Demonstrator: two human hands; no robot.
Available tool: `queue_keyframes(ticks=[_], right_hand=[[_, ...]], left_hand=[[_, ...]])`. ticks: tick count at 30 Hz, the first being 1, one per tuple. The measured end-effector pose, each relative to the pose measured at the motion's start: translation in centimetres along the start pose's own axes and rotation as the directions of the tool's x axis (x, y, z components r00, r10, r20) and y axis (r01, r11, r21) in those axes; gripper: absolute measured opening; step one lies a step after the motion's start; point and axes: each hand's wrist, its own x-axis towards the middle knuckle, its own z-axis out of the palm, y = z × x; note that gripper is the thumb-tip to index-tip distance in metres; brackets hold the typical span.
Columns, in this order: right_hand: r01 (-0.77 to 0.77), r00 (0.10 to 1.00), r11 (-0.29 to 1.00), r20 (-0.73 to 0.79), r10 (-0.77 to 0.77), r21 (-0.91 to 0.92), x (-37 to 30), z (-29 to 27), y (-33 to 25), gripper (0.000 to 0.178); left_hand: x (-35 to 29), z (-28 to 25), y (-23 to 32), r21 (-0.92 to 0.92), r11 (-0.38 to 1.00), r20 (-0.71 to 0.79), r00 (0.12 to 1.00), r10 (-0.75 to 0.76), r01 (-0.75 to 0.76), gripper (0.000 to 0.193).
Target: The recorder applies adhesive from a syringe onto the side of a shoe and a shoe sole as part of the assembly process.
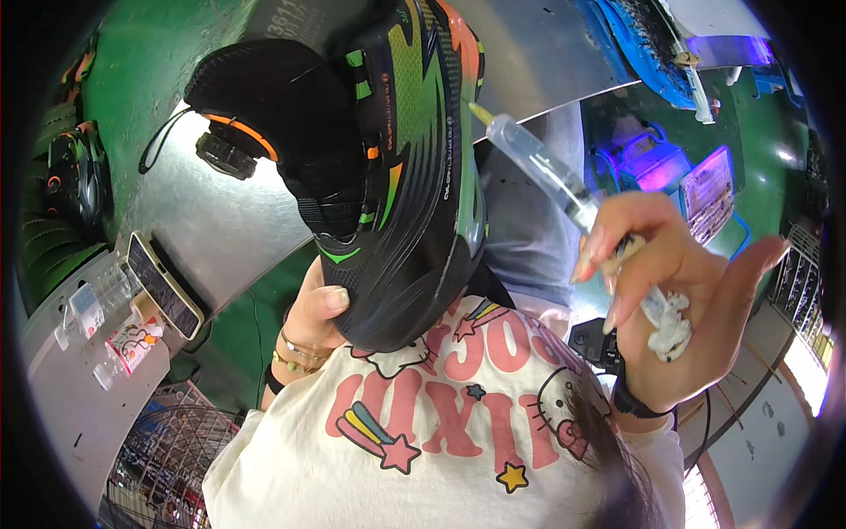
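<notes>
A black sports shoe with green and orange side panels is tilted against my chest. My left hand is closed round its heel end, thumb on the outside; the other fingers are hidden behind the shoe. To the right, my right hand is turned palm up and grips a clear syringe between thumb and fingers. The syringe's yellow tip points up and left, close to the shoe's side but apart from it. A crumpled white wad rests in the same palm.
A shiny metal work table lies beyond the shoe. At left, a phone leans near two plastic bottles. Other shoes sit on a green rack. A blue tray is at upper right, with a purple-lit stool below.
</notes>
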Motion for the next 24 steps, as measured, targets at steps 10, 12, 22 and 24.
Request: queue_keyframes(ticks=[10, 12, 22, 24], right_hand=[[0.058, 0.997, 0.991, 0.061, -0.051, -0.117, -4.6, -1.7, -0.1, 0.061], [0.053, 0.997, 0.994, 0.066, -0.046, -0.099, -5.2, -1.9, -0.1, 0.062], [0.208, 0.976, 0.976, -0.084, -0.202, 0.067, -4.5, -2.8, -0.5, 0.055], [0.266, 0.955, 0.914, -0.048, -0.294, -0.305, -1.5, -3.8, 0.4, 0.081]], left_hand=[[1.8, 1.4, -0.7, 0.134, 0.976, -0.042, 0.985, -0.165, 0.169, 0.076], [2.1, 1.7, -1.0, 0.330, 0.927, -0.065, 0.984, -0.168, 0.180, 0.087], [0.3, 2.6, 0.2, 0.217, 0.961, -0.049, 0.985, -0.167, 0.174, 0.064], [-1.9, 3.2, 1.7, 0.129, 0.987, -0.183, 0.980, -0.076, 0.100, 0.060]])
